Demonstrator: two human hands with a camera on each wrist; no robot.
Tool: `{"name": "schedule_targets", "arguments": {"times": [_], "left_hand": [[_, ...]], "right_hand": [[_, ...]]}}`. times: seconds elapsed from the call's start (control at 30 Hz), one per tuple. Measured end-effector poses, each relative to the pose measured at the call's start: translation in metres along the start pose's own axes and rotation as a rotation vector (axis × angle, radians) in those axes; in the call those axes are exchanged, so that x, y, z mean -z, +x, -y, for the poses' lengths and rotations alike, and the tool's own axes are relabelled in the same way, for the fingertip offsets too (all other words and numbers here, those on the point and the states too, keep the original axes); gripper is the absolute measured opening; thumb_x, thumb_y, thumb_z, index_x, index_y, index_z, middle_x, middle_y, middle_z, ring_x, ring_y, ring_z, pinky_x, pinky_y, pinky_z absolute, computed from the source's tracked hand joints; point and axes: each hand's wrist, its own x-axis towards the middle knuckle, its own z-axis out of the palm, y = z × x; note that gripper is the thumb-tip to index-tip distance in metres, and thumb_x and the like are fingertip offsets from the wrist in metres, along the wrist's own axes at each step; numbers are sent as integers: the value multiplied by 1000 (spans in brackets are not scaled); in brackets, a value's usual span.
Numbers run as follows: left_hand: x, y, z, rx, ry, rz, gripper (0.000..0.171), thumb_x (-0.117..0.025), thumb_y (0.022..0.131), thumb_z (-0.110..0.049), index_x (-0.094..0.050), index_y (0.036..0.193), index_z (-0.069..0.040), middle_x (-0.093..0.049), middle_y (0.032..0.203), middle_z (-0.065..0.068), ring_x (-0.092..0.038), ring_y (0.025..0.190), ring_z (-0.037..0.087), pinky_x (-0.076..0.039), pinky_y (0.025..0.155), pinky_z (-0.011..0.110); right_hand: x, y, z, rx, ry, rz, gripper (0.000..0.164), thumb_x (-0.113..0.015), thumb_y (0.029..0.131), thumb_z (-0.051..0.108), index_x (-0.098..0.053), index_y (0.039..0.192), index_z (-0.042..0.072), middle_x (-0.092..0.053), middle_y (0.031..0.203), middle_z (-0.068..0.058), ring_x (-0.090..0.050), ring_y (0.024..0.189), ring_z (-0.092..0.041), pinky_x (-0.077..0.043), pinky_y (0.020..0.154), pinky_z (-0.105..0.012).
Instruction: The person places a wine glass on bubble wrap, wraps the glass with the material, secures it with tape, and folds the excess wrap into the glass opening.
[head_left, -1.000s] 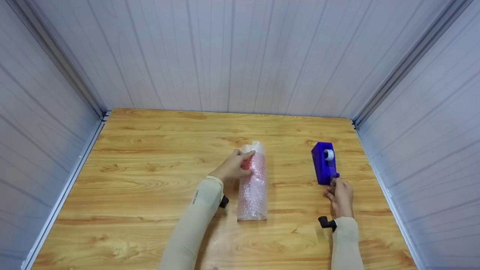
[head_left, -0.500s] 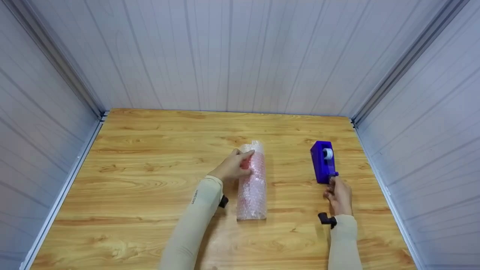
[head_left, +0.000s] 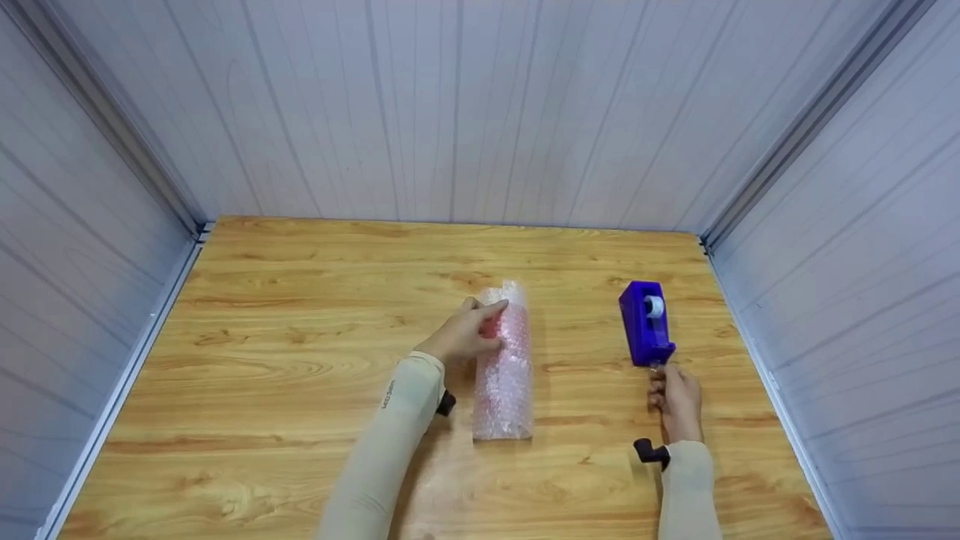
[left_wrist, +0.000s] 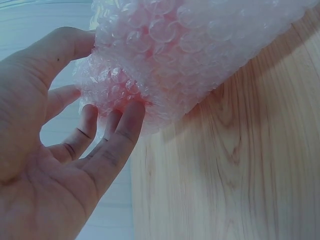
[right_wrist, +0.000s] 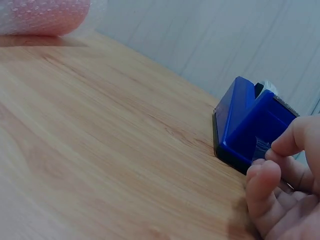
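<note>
A pinkish bundle wrapped in bubble wrap (head_left: 504, 390) lies lengthwise near the middle of the table. At its left side my left hand (head_left: 463, 331) holds the wrap, thumb and fingers bent against it. The left wrist view shows the bubble wrap (left_wrist: 185, 55) close up, with the fingertips (left_wrist: 134, 112) on its lower side. To the right stands a blue tape dispenser (head_left: 643, 330) carrying a white roll. Just in front of it my right hand (head_left: 679, 401) pinches clear tape (right_wrist: 261, 148) between thumb and forefinger, below the dispenser's toothed cutter (right_wrist: 286, 106).
The wood-grain table (head_left: 300, 300) is enclosed by pale panel walls (head_left: 420, 112) at the back and both sides. The right wall (head_left: 847, 300) rises a short way beyond the dispenser. Black wrist cameras (head_left: 651, 453) stick out from the sleeves.
My right hand has drawn back slightly from the dispenser's front toward the body, with the clear tape in its pinch. The left hand and the bundle stay in place.
</note>
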Motion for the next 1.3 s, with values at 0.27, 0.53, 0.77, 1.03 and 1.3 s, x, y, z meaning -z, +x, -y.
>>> {"name": "schedule_targets", "arguments": {"times": [0.27,0.53,0.77,1.03,1.3], "left_hand": [[0,-1,1,2,-21,-3,78,-76,90,-23,-36,156,-21,-42,114,9,-51,93,19,-49,79,29],[2,1,3,-16,7,-8,76,-75,91,-23,-37,156,-18,-42,114,7,-49,93,19,-47,78,28],[3,0,3,-5,-8,-11,76,-75,91,-22,-36,156,-18,-42,113,7,-49,94,19,-48,79,28],[1,2,2,-10,-14,-1,77,-75,90,-21,-36,157,-18,-43,113,7,-52,96,18,-50,82,27],[-1,3,3,-11,5,-1,78,-75,90,-20,-36,156,-19,-43,112,6,-51,94,17,-50,81,27]], "right_hand": [[-2,3,-4,63,33,-9,23,-50,104,19,-56,107,-3,-63,86,-8,-51,57,-10,-43,46,-22],[-4,-2,-19,198,69,24,21,-58,103,15,-55,110,-4,-58,77,-6,-50,55,-10,-40,43,-22],[-7,-4,-25,264,62,57,33,-64,99,20,-55,114,-8,-61,82,-9,-51,57,-11,-40,44,-22],[-21,-11,-10,254,-34,126,38,-64,99,22,-55,118,-9,-63,95,-20,-56,68,-17,-46,53,-24],[-59,-28,32,516,-357,301,23,-59,101,11,-62,109,-11,-62,95,-27,-59,71,-29,-51,58,-28]]}}
